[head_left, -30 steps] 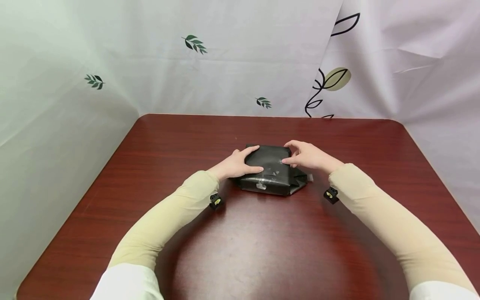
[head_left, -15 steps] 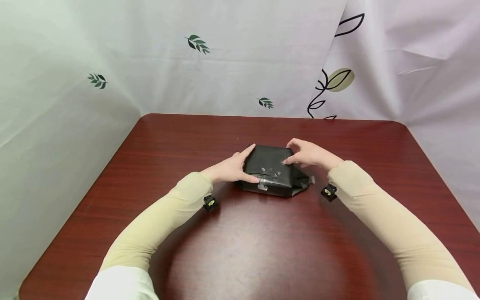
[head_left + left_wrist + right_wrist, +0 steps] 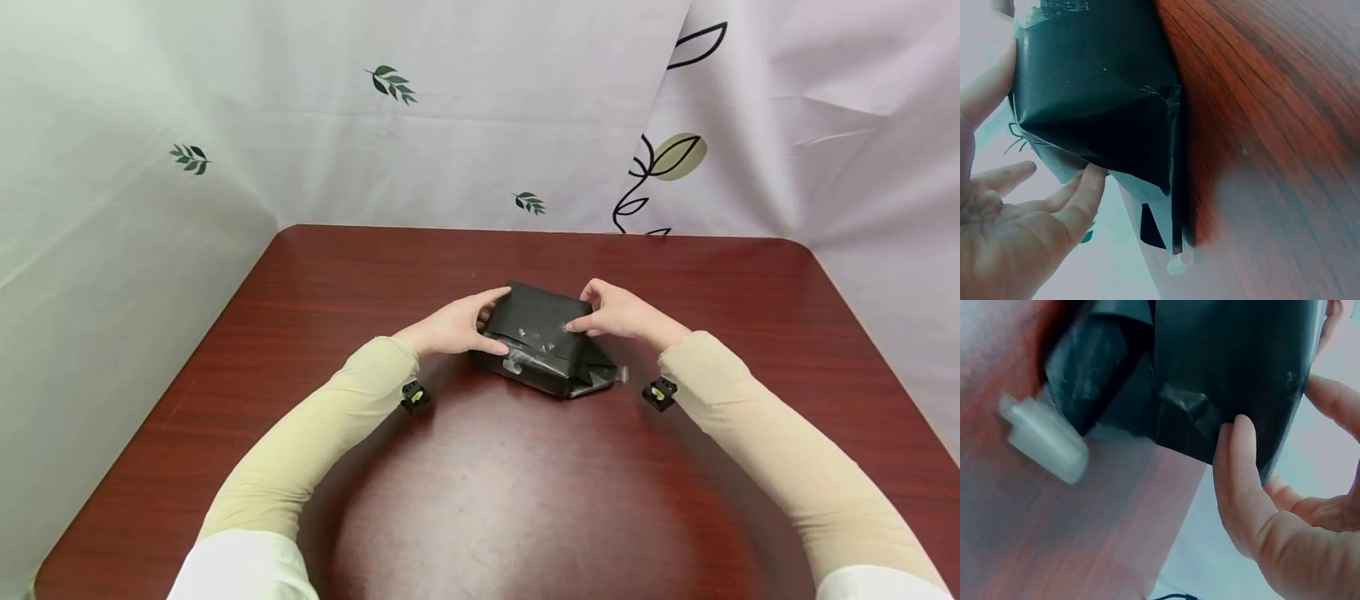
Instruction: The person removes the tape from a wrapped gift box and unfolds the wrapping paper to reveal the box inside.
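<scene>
A black wrapped package (image 3: 536, 321) sits slightly turned on the table, with folded ends and bits of clear tape. My left hand (image 3: 456, 327) holds its left end, thumb at the front top edge and fingers along the back left side. In the left wrist view a fingertip of the left hand (image 3: 1029, 225) touches the folded end. My right hand (image 3: 624, 315) grips the back right corner, thumb on top and fingers bent behind. Two fingers of the right hand (image 3: 1297, 544) press the package's side in the right wrist view. A clear tape tab (image 3: 622, 375) sticks out from the right flap.
The reddish-brown wooden table (image 3: 480, 492) surrounds the package. Beyond its far edge hangs a pale curtain (image 3: 465, 125) with a leaf print, which also runs along both sides. Each wrist carries a small black camera (image 3: 415, 396).
The package has turned clockwise as seen from above, its right front corner coming nearer. My left hand has shifted left along with its end; the right hand has stayed at the back right corner.
</scene>
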A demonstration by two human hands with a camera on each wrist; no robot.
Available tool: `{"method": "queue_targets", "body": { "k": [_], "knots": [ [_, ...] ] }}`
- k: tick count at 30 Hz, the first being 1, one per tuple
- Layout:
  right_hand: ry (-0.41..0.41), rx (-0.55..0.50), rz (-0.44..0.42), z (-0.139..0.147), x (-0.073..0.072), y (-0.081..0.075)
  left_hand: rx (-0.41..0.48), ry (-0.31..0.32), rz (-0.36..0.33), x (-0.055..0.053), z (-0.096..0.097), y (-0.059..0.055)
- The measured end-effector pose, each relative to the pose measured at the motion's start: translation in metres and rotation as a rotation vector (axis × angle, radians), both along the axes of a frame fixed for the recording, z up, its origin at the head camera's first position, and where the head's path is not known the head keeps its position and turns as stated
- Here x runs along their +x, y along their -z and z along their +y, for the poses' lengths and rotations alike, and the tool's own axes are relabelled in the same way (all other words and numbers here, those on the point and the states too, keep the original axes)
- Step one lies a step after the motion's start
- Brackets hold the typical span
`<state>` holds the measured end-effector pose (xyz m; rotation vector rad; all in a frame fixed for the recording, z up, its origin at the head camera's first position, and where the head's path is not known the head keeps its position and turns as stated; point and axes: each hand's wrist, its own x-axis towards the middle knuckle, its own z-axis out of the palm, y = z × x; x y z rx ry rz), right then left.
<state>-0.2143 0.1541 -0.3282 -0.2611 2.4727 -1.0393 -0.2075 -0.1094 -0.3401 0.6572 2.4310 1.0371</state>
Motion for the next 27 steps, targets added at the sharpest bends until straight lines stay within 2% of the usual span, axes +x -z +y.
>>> {"method": "queue_targets", "body": {
  "k": [5, 9, 12, 18, 21, 27],
  "knots": [
    [0.021, 0.024, 0.038, 0.002, 0.006, 0.001, 0.026, -0.005, 0.088, -0.003, -0.004, 0.000],
    [0.025, 0.005, 0.046, 0.003, 0.008, 0.003, -0.006, -0.001, 0.139, -0.004, -0.007, 0.000],
    [0.011, -0.041, 0.067, 0.003, 0.009, 0.004, -0.026, -0.001, 0.138, -0.003, -0.008, 0.001],
    [-0.042, 0.042, 0.236, 0.004, 0.011, 0.007, -0.004, -0.011, 0.143, -0.001, -0.007, 0.007],
    [-0.064, 0.055, 0.291, 0.004, 0.012, 0.008, -0.002, -0.017, 0.141, -0.001, -0.006, 0.008],
    [-0.130, 0.062, 0.335, 0.005, 0.014, 0.010, 0.005, -0.013, 0.148, 0.002, -0.006, 0.007]
  ]
}}
